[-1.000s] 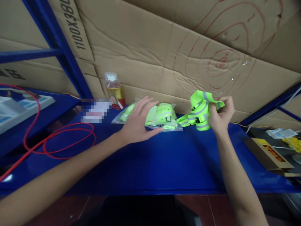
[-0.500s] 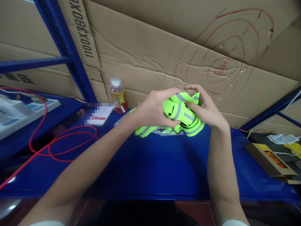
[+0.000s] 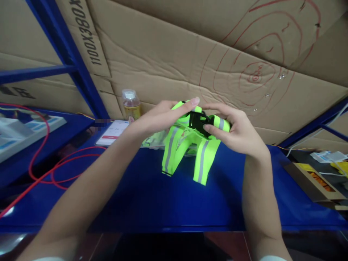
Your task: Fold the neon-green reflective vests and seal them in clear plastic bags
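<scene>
A neon reflective strap harness (image 3: 187, 145) is held above the blue bench (image 3: 152, 195) by both hands: the left hand (image 3: 160, 117) is curled around its top, the right hand (image 3: 236, 132) pinches the black buckle (image 3: 198, 122); a bottle (image 3: 131, 105) stands at 11 o'clock

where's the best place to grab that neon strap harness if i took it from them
Probably the black buckle at the top of the neon strap harness, from above: it is the one stiff part, and the reflective loops hang slack below it. The left hand and right hand hold the harness on either side of the buckle.
</scene>
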A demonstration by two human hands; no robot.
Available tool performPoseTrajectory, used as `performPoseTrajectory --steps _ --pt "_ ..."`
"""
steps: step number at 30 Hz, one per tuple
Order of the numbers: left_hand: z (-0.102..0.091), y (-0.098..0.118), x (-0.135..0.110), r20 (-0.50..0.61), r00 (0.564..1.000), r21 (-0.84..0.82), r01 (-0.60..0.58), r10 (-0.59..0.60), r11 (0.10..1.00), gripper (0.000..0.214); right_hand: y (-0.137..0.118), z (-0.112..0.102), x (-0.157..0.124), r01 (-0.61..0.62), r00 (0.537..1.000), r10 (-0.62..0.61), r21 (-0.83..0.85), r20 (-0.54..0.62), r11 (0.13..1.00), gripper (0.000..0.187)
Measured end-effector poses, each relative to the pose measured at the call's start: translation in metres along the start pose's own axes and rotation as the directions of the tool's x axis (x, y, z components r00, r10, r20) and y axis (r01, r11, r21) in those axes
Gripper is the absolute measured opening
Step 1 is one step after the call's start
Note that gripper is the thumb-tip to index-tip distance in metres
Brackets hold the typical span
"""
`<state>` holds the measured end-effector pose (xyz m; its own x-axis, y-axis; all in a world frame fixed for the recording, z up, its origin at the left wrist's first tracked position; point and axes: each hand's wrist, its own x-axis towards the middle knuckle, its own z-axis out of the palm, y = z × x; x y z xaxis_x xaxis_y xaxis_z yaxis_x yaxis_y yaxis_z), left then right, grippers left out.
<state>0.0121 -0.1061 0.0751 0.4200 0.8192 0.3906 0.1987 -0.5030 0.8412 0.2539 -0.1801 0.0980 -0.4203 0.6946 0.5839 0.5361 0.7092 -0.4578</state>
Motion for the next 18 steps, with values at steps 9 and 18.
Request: performPoseTrajectory --steps 9,18 --pt "-0.006 0.024 -0.018 0.208 0.849 0.267 -0.528 0.487 0.806 0.061 0.028 -0.006 0.003 -0.358 0.931 0.340 0.496 0.130 0.791 0.056" --pt "0.003 0.017 -0.007 -0.189 0.946 0.213 -0.224 0.265 0.951 0.021 0.028 -0.003 0.005 -0.143 0.985 0.169 0.364 -0.040 0.920 0.069"
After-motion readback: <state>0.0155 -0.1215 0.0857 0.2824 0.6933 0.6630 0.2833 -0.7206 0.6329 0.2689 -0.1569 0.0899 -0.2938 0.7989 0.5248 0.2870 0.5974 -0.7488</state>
